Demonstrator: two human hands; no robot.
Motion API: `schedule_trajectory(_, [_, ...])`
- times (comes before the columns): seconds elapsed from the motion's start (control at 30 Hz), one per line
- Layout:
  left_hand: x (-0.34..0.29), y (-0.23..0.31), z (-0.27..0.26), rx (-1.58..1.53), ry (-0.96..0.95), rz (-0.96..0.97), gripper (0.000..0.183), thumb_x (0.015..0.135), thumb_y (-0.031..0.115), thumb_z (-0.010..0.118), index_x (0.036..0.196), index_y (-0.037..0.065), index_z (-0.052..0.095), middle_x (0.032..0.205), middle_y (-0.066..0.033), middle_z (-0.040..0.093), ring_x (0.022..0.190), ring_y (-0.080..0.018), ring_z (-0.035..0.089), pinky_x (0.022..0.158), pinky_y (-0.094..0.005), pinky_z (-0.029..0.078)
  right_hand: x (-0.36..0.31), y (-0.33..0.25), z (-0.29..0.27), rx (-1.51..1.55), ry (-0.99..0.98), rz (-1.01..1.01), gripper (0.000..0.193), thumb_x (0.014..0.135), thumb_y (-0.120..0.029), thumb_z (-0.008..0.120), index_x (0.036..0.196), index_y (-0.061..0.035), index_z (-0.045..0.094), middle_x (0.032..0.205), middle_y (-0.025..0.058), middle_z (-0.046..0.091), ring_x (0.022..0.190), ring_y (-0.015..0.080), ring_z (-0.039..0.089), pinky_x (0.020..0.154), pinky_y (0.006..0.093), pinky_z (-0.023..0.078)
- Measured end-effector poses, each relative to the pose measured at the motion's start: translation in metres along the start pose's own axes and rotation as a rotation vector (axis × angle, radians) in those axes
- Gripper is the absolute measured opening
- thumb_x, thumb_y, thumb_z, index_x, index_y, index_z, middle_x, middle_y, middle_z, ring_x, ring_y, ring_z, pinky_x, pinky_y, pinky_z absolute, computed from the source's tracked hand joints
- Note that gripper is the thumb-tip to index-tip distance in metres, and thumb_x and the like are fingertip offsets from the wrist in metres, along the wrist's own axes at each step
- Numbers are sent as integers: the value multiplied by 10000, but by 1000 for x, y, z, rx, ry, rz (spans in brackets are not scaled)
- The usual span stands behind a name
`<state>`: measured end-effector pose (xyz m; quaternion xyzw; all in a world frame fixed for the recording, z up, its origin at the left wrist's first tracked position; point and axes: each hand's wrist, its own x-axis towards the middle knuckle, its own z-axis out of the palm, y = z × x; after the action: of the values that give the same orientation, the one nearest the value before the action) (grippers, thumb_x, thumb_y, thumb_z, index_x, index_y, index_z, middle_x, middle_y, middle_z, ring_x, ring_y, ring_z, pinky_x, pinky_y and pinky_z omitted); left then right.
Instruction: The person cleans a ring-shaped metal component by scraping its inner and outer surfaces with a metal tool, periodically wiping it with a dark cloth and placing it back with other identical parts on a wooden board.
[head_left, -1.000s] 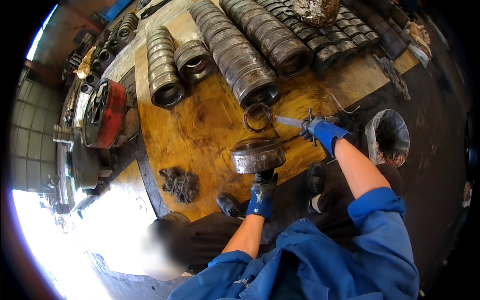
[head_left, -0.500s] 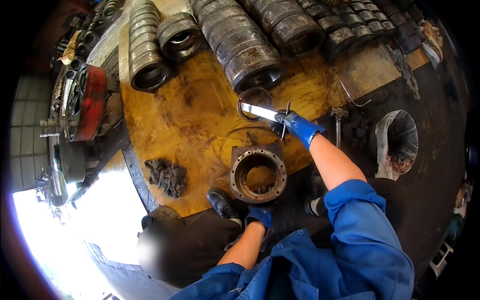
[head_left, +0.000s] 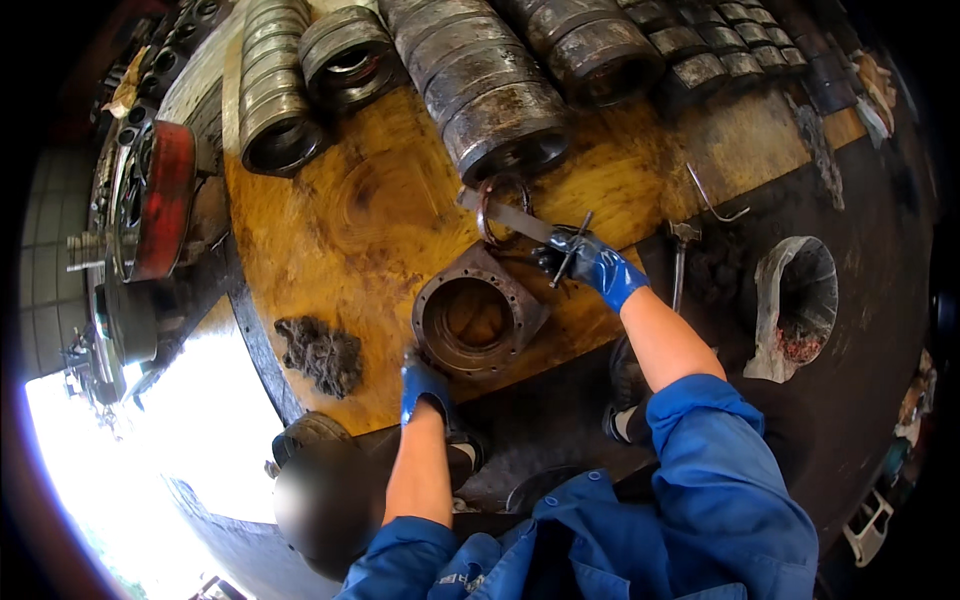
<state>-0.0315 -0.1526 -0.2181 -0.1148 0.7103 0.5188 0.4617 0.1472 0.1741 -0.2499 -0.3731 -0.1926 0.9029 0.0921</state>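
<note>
in the head view, the left hand (head_left: pixel 425 385) gripped the near rim of the flanged metal housing (head_left: pixel 478 318) at the centre of the frame, on the yellowed wooden table (head_left: pixel 330 220). the right hand (head_left: pixel 590 265), fingers clenched on a flat metal blade (head_left: pixel 505 212) and a thin rod, hovered just right of it. a firm brace on the rim would probably steady the scraping. the housing looked rusty, round-bored, bolt-holed; ribbed steel cylinders (head_left: pixel 500 100) lay along the upper edge.
</note>
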Motion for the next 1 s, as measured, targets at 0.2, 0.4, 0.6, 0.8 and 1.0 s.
schedule_trajectory(0.2, [-13, 28, -3, -214, 172, 45, 503, 990, 439, 387, 1306, 63, 497, 1234, -90, 583, 1102, -224, 551, 973, -378, 394, -30, -5, -12, 113, -8, -70, 267, 890, -112, 617, 1120, 11, 559, 895, 202, 657, 699, 274, 648, 609, 374, 564])
schedule_trajectory(0.4, [-23, 77, 38, 121, 153, 658, 341, 934, 201, 575, 1204, -6, 557, 958, -115, 623, 811, -166, 592, 696, -289, 494, -79, -34, 18, 1, -3, -120, 353, 878, -121, 637, 1199, -14, 536, 918, 204, 661, 705, 282, 659, 594, 385, 578])
schedule_trajectory(0.6, [-111, 186, 96, 944, 69, 993, 559, 862, 411, 635, 1216, -16, 556, 1137, -232, 630, 996, -321, 640, 793, -403, 509, -141, -73, 76, -196, -41, -218, 352, 895, -131, 624, 1205, 7, 529, 970, 231, 663, 720, 271, 672, 619, 380, 581])
schedule_trajectory(0.8, [-218, 277, 115, 1257, 50, 884, 550, 807, 511, 639, 1117, 57, 646, 1009, -202, 669, 955, -351, 640, 826, -424, 493, -207, -95, 154, -410, -206, -326, 364, 893, -193, 638, 1180, 13, 545, 954, 205, 668, 727, 244, 675, 629, 354, 576])
schedule_trajectory(1.0, [-240, 290, 97, 1064, 119, 928, 331, 821, 352, 663, 966, 58, 703, 828, -162, 687, 777, -278, 670, 728, -373, 500, -259, -98, 204, -607, -347, -387, 433, 881, -264, 658, 1183, 29, 557, 968, 196, 678, 760, 215, 683, 647, 348, 584])
